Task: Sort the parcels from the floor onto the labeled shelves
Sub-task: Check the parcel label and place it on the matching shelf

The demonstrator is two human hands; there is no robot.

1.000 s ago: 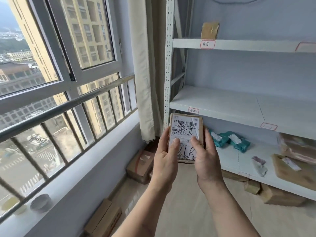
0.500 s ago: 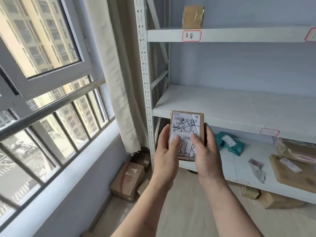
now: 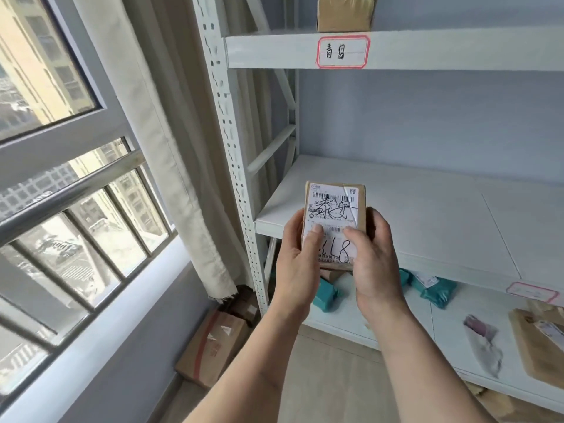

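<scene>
I hold a small brown cardboard parcel (image 3: 334, 206) upright with both hands, its white shipping label with black handwriting facing me. My left hand (image 3: 297, 267) grips its left edge and my right hand (image 3: 374, 264) its right edge, thumbs pressed on the label. The parcel hovers in front of the middle shelf (image 3: 427, 221) of a white metal rack. Above it, the top shelf edge carries a red-bordered handwritten label (image 3: 342, 51) with a brown parcel (image 3: 343, 12) standing over it. Another label (image 3: 531, 292) sits on the middle shelf's edge at right.
The lower shelf (image 3: 442, 340) holds teal bags (image 3: 436, 290), a grey pouch (image 3: 483, 340) and a flat brown envelope (image 3: 540, 346). A taped cardboard box (image 3: 210, 346) lies on the floor by the rack's post (image 3: 232, 154). A curtain (image 3: 158, 141) and a barred window (image 3: 76, 193) fill the left.
The view has moved closer to the rack and turned right, so the shelves and top label look larger. Both hands keep the same grip on the parcel.
</scene>
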